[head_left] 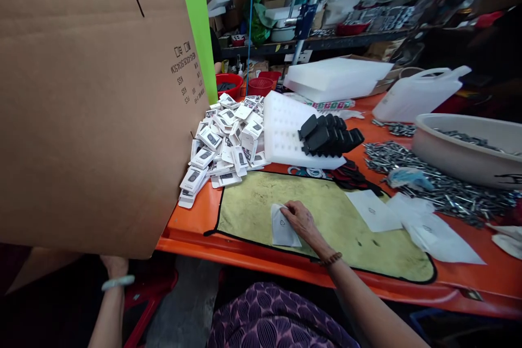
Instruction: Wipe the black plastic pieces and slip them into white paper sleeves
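My right hand [300, 220] pinches the top edge of a small white translucent plastic bag [284, 231] with a printed mark. The bag lies at the front of a yellow-green cloth mat [248, 206] with black edging. At the lower left, my left hand [114, 265], with a pale bangle at the wrist, reaches up to the bottom edge of a big cardboard sheet or box side [93, 119]. Its fingers are hidden behind the cardboard. More white bags [434, 231] and a flat white bag [373, 210] lie at the mat's right.
Small white printed boxes [226, 136] are heaped beyond the mat. Black plastic pieces [330, 136] rest on a white foam tray [281, 130]. Loose metal pins [391, 157] surround a white basin [460, 147] at right. Part of another person's arm [44, 266] shows at lower left.
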`<control>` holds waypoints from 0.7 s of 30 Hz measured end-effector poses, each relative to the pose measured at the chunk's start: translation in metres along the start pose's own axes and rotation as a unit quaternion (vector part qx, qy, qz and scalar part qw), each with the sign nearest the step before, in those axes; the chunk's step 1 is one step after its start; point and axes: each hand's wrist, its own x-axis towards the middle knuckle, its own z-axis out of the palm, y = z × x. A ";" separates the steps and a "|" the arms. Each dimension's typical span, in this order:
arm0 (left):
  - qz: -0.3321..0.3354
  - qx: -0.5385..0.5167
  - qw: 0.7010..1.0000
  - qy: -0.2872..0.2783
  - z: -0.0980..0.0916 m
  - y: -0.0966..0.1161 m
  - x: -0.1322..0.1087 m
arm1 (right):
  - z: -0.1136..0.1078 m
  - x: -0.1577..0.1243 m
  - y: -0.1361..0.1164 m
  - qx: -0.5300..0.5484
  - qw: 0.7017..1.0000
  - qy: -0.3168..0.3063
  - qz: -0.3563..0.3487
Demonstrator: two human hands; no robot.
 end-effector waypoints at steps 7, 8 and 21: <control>-0.053 0.036 0.997 0.039 -0.013 -0.089 -0.095 | -0.006 -0.025 -0.026 0.260 0.961 -0.089 0.038; -0.059 0.016 0.998 -0.011 -0.003 -0.095 -0.113 | -0.003 -0.031 -0.035 0.279 0.954 -0.098 0.038; -0.116 -0.064 0.945 -0.300 0.035 -0.050 -0.171 | 0.048 -0.084 -0.116 0.379 0.893 -0.241 -0.007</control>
